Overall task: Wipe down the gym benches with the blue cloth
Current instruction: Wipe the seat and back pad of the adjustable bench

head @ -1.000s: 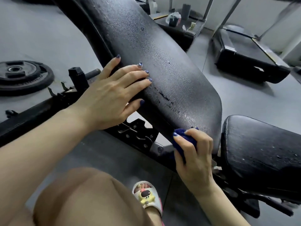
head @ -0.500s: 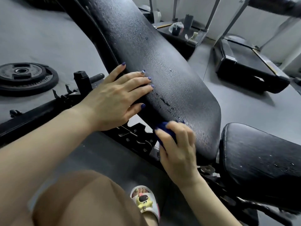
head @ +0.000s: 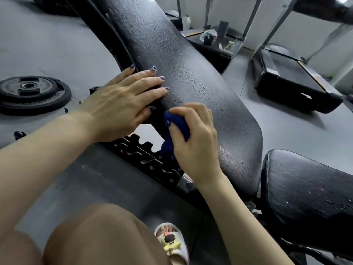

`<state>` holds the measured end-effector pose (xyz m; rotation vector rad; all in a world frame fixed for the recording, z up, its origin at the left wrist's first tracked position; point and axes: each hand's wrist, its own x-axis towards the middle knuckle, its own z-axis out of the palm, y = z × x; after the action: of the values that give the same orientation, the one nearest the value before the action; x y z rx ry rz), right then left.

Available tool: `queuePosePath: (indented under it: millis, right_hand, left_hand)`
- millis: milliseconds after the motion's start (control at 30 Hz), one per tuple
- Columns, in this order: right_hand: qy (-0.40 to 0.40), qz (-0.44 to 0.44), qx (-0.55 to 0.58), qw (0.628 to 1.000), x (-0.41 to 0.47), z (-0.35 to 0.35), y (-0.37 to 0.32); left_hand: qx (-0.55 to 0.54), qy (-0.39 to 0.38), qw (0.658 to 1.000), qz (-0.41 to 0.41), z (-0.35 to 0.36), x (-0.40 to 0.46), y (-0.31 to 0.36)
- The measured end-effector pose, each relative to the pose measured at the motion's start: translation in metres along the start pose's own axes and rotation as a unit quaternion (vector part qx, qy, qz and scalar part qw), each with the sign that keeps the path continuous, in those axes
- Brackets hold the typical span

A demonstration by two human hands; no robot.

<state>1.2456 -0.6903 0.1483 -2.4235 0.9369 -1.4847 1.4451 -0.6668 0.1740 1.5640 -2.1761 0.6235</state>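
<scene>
Right hand (head: 193,142) was balled up around the blue cloth (head: 178,127), fingers curled over the top and thumb pinching from the near side, pushing it into the left edge of the bench backrest (head: 191,77). Left hand (head: 118,104) was flat on that same edge just to the left, fingers straight, bracing the pad.

Biggest thing first: the backrest was a long black pad tilted up and away from me, beaded all over with droplets, so it looked pretty slick. The seat pad (head: 305,188) sat near right, also speckled wet. Past those, a weight plate (head: 32,92) lay flat on the floor far left, and the notched adjuster rail (head: 141,153) ran under my hands.

About the cloth, my take: it's small, soft and floppy, basically weightless, with a tail hanging down below my palm. Bunched like that it only touched a little patch. I figured spreading it flat under the palm would cover more pad, and gripping it mid-wad kept it from sliding off the wet vinyl.
</scene>
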Motion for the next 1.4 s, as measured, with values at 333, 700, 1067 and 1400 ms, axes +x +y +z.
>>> queuePosePath:
  millis: [333, 700, 1067, 1400]
  right_hand:
    - [0.017, 0.03, -0.031, 0.999, -0.075, -0.056, 0.042]
    - [0.032, -0.124, -0.157, 0.979, -0.047, -0.006, 0.01]
    - [0.039, -0.176, -0.24, 0.954, -0.005, 0.038, -0.014]
    - [0.006, -0.139, -0.198, 0.97, 0.001, 0.028, -0.02]
  left_hand:
    - [-0.013, 0.034, 0.999, 0.004, 0.011, -0.003, -0.001]
    - [0.013, 0.041, 0.999, 0.012, 0.003, 0.004, -0.022]
    - [0.025, 0.054, 0.998, 0.005, -0.004, 0.006, -0.061]
    - [0.008, 0.051, 0.999, 0.011, -0.01, 0.01, -0.088]
